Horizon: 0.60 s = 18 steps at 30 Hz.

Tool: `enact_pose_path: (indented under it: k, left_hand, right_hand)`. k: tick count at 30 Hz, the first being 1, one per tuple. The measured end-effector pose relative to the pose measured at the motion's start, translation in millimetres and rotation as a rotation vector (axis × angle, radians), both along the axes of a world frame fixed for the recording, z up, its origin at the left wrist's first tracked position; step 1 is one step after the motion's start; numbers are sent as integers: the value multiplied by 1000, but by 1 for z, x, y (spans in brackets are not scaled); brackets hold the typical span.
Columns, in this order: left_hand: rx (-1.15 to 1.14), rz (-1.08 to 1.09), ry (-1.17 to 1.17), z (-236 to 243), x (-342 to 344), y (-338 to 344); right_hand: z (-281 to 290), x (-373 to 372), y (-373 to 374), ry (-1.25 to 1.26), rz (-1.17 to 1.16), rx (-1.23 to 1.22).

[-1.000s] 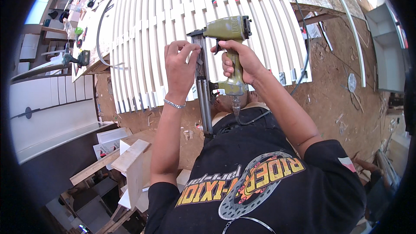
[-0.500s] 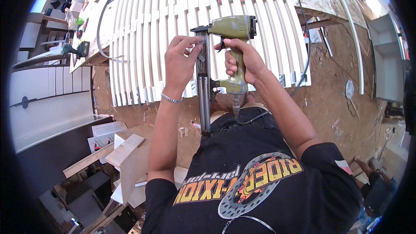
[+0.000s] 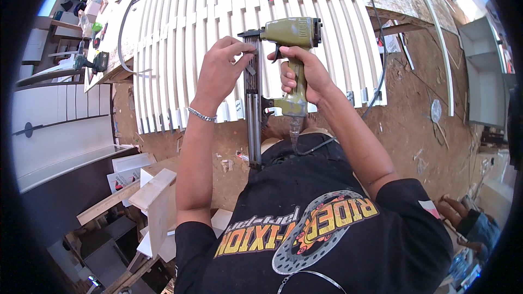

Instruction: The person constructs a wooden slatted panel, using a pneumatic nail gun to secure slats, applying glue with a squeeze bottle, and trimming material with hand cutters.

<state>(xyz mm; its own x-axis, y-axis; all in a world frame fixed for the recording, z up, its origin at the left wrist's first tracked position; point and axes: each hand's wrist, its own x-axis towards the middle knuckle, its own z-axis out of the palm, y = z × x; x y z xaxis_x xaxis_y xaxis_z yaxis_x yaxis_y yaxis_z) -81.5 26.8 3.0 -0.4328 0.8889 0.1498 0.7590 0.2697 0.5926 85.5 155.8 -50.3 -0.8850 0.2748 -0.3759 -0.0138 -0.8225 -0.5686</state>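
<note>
Head view: my right hand point(image 3: 305, 73) is wrapped around olive nail gun point(image 3: 291, 30), held before me over near edge of white slatted panel point(image 3: 174, 65); index finger by trigger point(image 3: 277, 53). My left hand point(image 3: 219, 73) curls beside magazine point(image 3: 254, 130); cannot tell what fingertips pinch. Step looks like tending magazine; next move calls for steady hold, unpressed trigger.

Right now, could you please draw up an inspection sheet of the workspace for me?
Surface: white slatted panel ahead.
Job's things: olive-green air nailer with long metal magazine.
Clutter: scraps on brown floor; boards piled at lower left.
Hands: right hand grips the nailer; left hand at magazine, grasp unclear.
Cables: hose joined to the nailer; dark line along the panel's right side.
Surroundings: cordless drill left, open white cabinet right, person lower right.
</note>
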Motion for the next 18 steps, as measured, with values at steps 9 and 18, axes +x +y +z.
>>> enact_pose_path:
  k: [9,18]
  left_hand:
    - [136,-62,-10,-10,-1,-4]
    - [-43,-33,96,-1,0,-6]
  right_hand:
    - [2,1,-1,-9,6,1]
    - [1,1,-3,-14,14,11]
